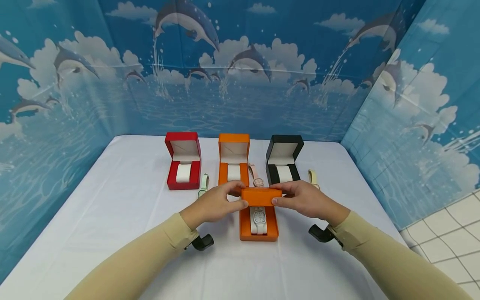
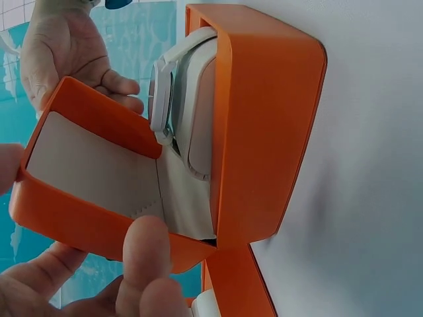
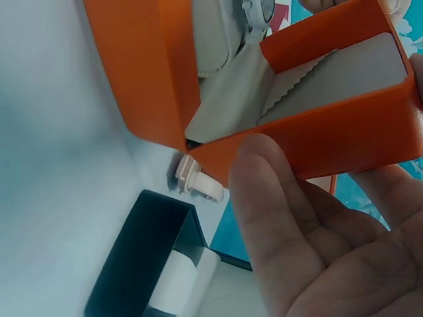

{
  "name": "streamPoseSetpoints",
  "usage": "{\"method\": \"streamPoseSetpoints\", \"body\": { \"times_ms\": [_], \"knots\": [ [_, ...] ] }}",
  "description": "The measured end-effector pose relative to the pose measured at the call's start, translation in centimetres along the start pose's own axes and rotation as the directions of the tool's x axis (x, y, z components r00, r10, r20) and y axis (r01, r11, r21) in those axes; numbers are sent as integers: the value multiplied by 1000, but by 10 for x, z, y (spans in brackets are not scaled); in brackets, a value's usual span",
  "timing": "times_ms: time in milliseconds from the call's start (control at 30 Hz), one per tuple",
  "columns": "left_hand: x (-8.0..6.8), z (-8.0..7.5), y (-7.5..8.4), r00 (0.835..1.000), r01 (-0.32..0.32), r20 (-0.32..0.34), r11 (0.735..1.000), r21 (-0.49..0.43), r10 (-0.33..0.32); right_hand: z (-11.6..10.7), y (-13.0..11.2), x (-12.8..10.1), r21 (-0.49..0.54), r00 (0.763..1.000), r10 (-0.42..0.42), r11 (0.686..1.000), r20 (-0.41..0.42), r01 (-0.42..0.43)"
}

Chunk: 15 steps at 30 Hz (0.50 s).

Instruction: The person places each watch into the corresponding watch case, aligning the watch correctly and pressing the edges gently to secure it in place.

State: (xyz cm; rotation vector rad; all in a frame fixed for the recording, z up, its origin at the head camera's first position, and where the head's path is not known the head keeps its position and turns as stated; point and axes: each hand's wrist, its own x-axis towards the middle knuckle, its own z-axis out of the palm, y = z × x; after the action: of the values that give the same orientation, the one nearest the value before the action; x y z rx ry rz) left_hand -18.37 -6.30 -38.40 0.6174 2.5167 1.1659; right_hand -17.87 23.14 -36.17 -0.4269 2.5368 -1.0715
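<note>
In front of me on the white cloth stands an orange watch box (image 1: 258, 238), its lid (image 1: 261, 196) tilted partway over the base. A white watch (image 1: 259, 217) is wrapped round the pale cushion inside. My left hand (image 1: 216, 203) holds the lid's left side, and my right hand (image 1: 304, 199) holds its right side, each with the thumb on the lid's near edge. In the left wrist view, the pale lining of the lid (image 2: 92, 165) shows between the hands. The right wrist view shows fingers (image 3: 264, 198) along the lid's side.
Behind stand three raised-lid boxes with white cushions: red (image 1: 172, 182), orange (image 1: 223, 173) and black (image 1: 273, 175). Beside them lie a green watch (image 1: 203, 184), a pink watch (image 1: 257, 179) and a yellow watch (image 1: 312, 177). A dolphin-print curtain (image 1: 240, 112) encloses the table (image 1: 123, 216).
</note>
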Motion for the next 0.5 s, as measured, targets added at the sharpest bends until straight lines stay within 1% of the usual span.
{"method": "streamPoseSetpoints", "body": {
  "times_ms": [100,300,500],
  "knots": [
    [-1,1,-1,1000,2,3,1000,3,-2,1,-1,-2,10,1000,-4,1000,-6,4],
    [-5,2,-1,1000,11,15,1000,2,-11,6,-3,-6,-31,999,12,999,-30,-13],
    [-8,5,-2,1000,12,9,1000,17,-12,11,-1,-10,-28,999,16,999,-36,-17]
  ]
}}
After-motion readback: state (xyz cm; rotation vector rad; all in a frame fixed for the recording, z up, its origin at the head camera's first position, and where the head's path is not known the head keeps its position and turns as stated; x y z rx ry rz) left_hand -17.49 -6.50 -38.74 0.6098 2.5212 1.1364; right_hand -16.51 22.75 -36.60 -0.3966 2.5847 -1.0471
